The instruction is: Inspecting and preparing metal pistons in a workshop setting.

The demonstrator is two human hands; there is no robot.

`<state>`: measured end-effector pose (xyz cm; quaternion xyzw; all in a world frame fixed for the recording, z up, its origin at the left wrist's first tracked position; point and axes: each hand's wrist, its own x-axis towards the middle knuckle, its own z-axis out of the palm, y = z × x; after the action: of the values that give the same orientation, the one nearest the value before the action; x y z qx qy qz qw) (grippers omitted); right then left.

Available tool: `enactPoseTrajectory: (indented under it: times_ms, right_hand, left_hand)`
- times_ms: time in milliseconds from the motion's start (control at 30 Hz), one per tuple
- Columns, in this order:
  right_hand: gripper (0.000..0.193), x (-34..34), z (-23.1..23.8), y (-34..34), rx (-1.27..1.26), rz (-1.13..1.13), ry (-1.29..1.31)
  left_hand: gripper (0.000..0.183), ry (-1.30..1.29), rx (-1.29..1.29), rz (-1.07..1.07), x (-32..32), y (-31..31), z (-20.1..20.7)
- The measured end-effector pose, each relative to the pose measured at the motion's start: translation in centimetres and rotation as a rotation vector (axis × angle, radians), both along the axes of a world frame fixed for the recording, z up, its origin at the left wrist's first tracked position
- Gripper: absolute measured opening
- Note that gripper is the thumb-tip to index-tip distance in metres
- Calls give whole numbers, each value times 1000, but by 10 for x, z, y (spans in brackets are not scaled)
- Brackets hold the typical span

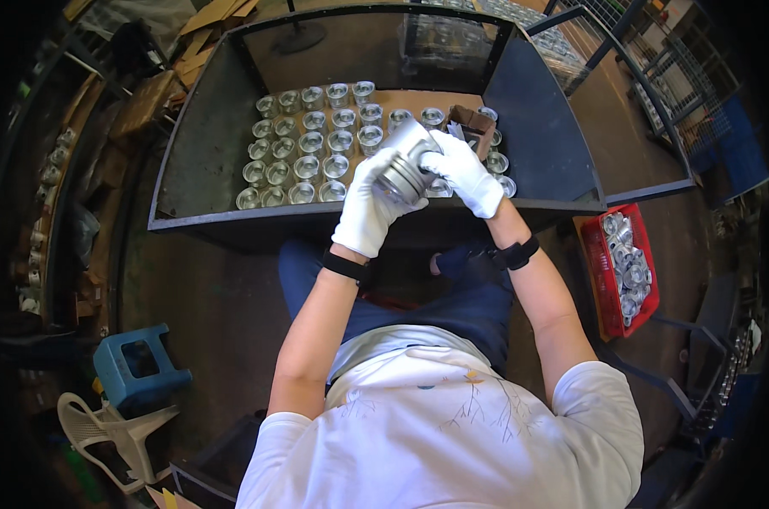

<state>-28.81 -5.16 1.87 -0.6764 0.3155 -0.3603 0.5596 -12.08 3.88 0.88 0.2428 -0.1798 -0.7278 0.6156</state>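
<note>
Nearest, you wear a white short-sleeved T-shirt point(478, 441) printed with thin branches, above dark blue trousers point(384, 316). To your left stand a white plastic chair point(130, 434) and, a little farther off, a bright blue plastic stool point(111, 365) with a hole in its top. To your right, a red plastic basket point(598, 284) holds a heap of silver metal parts point(630, 270). A black band point(344, 265) circles your left wrist, and a second black strap point(518, 253) circles your right.

Ahead, your white-gloved left hand point(369, 206) cups a silver grooved metal cylinder point(408, 157) from its left and lower side, the fingers closed around it. Your white-gloved right hand point(465, 170) grips its right side, fingers drawn in narrow. You hold the cylinder tilted, its grooved band toward you, over the near part of a dark grey, high-walled metal tray point(545, 131).

In the tray, similar silver cylinders point(310, 142) stand in rows, mostly on the left. At the right, beside more of them, sits a small open brown cardboard box point(479, 123). Farther off, beyond the tray's left corner, lie flat cardboard pieces point(215, 15).
</note>
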Motion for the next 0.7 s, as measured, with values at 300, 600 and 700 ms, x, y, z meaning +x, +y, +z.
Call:
enactPoseTrajectory:
  times_ms: [300, 600, 700]
  right_hand:
    - [26, -23, 20, -13, -324, 101, 296]
    - [29, -1, 37, -5, 78, 76, -11]
    - [29, -1, 38, -5, 61, 69, 21]
  left_hand:
    - [62, 323, 84, -143, 6, 4, 22]
    - [61, 77, 19, -110, 8, 2, 6]
    - [58, 85, -12, -97, 9, 4, 0]
